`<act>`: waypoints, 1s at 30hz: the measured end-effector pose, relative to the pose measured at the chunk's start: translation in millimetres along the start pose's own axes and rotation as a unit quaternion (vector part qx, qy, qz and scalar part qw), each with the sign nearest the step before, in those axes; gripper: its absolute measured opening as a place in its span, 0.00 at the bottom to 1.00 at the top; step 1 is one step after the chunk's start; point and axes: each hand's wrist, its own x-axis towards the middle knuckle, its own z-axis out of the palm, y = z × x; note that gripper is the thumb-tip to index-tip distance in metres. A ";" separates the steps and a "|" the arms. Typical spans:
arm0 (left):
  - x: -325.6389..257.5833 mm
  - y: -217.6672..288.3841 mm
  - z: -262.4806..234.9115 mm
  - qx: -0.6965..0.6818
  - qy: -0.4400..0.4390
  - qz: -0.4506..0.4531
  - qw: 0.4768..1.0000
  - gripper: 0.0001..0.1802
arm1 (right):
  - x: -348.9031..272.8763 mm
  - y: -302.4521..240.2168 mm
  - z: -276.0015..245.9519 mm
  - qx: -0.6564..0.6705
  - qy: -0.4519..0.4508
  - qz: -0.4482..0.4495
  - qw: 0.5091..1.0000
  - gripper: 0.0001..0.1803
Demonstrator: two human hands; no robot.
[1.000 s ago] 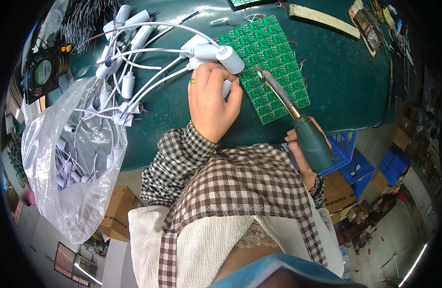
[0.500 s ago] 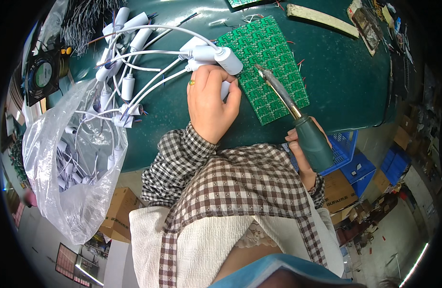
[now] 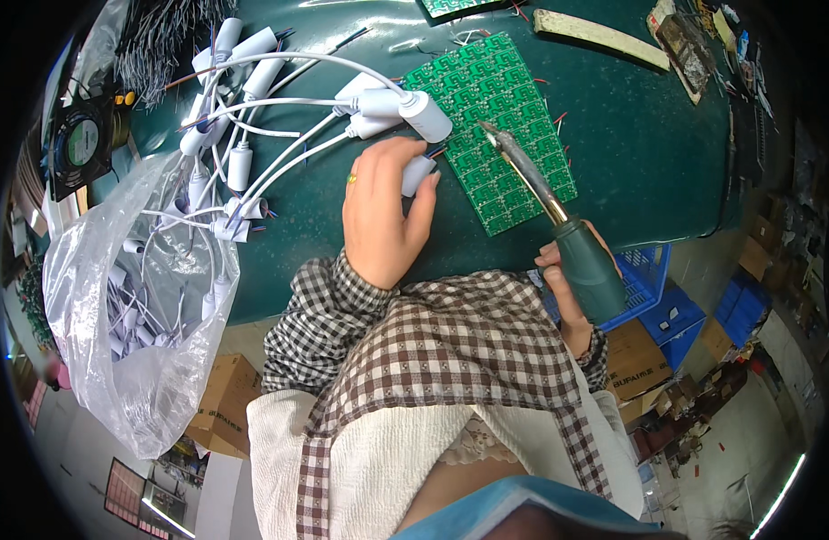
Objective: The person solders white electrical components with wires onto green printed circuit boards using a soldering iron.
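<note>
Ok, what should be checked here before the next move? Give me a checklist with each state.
1. Soldering iron gripped by its handle in the right hand: ok.
2. White housing held between thumb and fingers of the left hand: ok.
3. Iron tip apart from the left hand's fingers: ok.
4. Left edge of the green circuit panel unobstructed in view: not ok, a white cylinder overlaps it.
5. Tip off the panel's surface: cannot tell.
</note>
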 end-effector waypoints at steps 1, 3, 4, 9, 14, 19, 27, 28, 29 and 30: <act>-3.7 0.1 -3.5 0.020 0.000 0.023 1.000 0.17 | 0.0 -0.6 -0.9 0.013 -0.001 0.009 1.000 0.34; -6.7 4.2 -10.8 0.033 -0.046 0.004 0.998 0.19 | -0.8 -0.2 -2.1 0.027 -0.002 0.019 0.999 0.34; -5.5 6.1 -11.6 0.071 -0.063 0.032 0.995 0.19 | -1.2 3.0 -2.4 0.041 -0.004 0.013 0.999 0.34; -5.7 1.8 -11.6 0.097 -0.092 0.081 0.988 0.19 | 0.4 0.6 1.4 0.031 -0.002 -0.013 0.999 0.34; -14.6 6.4 -29.4 0.050 -0.077 -0.003 0.996 0.21 | -2.9 -1.3 0.8 0.068 0.012 0.001 0.998 0.34; -19.6 -1.5 -38.1 0.128 -0.070 -0.011 0.989 0.17 | 2.2 -18.9 2.9 0.110 0.018 0.037 0.993 0.14; -16.6 -14.3 -54.0 0.032 0.021 0.000 0.999 0.15 | 0.9 -19.5 -0.3 0.099 0.040 0.033 0.994 0.20; -11.6 -18.6 -65.2 0.051 0.066 0.006 0.997 0.14 | 2.1 -22.3 -1.6 0.084 0.016 0.044 0.995 0.14; -5.8 -19.4 -77.3 0.102 0.092 -0.018 0.990 0.11 | 0.5 -22.2 -2.0 0.083 0.017 0.042 0.996 0.14; 3.0 -17.4 -86.2 0.102 0.129 -0.068 0.984 0.10 | -0.2 -20.5 -1.8 0.087 0.023 0.047 0.995 0.14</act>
